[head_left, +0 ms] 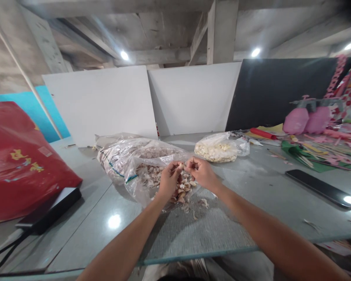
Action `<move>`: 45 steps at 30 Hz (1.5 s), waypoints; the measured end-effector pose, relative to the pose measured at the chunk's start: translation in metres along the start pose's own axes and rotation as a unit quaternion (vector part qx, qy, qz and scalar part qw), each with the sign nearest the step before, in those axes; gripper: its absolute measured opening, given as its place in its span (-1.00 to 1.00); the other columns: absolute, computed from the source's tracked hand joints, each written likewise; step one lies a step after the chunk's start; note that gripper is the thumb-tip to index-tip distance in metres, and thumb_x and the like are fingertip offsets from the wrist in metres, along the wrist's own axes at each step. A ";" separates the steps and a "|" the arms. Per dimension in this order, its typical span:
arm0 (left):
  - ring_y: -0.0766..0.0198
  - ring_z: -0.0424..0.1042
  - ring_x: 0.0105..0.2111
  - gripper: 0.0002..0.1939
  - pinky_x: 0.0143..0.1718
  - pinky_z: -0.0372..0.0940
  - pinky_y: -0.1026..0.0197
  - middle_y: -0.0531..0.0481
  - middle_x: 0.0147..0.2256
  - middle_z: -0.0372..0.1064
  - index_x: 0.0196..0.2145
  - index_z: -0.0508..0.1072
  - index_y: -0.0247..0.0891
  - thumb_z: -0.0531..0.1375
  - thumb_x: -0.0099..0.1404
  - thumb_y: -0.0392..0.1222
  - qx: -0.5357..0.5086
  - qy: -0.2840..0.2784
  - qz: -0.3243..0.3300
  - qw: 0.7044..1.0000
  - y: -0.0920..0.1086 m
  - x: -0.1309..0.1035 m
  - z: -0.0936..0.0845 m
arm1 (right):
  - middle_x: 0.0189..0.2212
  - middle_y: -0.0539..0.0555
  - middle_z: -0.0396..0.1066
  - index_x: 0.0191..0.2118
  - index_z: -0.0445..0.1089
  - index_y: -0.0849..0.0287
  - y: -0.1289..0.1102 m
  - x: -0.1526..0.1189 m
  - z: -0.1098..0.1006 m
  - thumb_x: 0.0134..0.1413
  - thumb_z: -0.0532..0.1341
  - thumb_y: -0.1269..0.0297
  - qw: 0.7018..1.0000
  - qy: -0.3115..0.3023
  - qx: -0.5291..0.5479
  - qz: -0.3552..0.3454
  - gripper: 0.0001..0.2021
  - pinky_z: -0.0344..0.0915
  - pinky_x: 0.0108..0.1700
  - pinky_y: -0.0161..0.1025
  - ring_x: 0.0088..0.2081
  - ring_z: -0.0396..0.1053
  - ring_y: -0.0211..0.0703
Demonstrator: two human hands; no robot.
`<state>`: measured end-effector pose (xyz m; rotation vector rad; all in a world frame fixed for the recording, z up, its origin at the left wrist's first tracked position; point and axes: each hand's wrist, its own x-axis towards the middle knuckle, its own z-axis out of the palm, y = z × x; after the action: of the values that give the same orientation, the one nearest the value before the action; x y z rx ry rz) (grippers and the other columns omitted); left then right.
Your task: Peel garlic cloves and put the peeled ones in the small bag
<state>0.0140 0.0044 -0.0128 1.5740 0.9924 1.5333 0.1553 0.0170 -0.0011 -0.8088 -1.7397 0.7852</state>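
Above a crinkled, clear plastic bag, both hands pinch a small, rounded clove.

We seem to be in a workshop: bare concrete beams, leaning boards, green paper on a worktable

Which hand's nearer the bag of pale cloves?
Right. The right hand is just in front of the bag of pale cloves, slightly left; the left hand is farther left, at the mouth of the other clear bag.
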 end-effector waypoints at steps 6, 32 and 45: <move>0.41 0.22 -0.67 -0.71 -0.63 0.13 0.38 0.13 -0.65 0.23 -0.33 0.37 -0.27 0.12 0.15 0.03 0.046 0.028 0.018 0.998 0.004 -0.004 0.002 | -0.63 -0.12 0.14 -0.49 0.10 0.14 -0.002 0.002 0.000 -0.07 0.18 0.11 0.998 -0.021 0.054 0.009 -0.74 0.11 -0.66 -0.42 -0.71 0.13 -0.41; 0.42 0.31 -0.65 -0.69 -0.60 0.23 0.38 0.09 -0.54 0.31 -0.36 0.32 -0.29 0.12 0.13 0.05 0.007 0.091 -0.003 0.996 0.003 0.001 0.007 | -0.60 -0.11 0.16 -0.47 0.18 0.17 -0.008 -0.003 0.000 -0.02 0.13 0.25 0.999 -0.031 0.000 -0.035 -0.87 0.06 -0.62 -0.43 -0.68 0.07 -0.44; 0.46 0.25 -0.67 -0.72 -0.63 0.20 0.38 0.12 -0.54 0.26 -0.31 0.28 -0.26 0.12 0.16 0.02 -0.016 0.019 0.038 0.999 0.001 -0.002 0.006 | -0.46 -0.01 0.29 -0.38 0.28 0.16 -0.005 0.002 -0.001 -0.07 0.20 0.19 0.993 0.054 -0.072 -0.072 -0.83 0.23 -0.40 -0.38 -0.42 0.27 -0.30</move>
<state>0.0201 0.0021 -0.0131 1.5823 0.9328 1.6282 0.1551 0.0157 0.0045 -0.7975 -1.7504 0.5152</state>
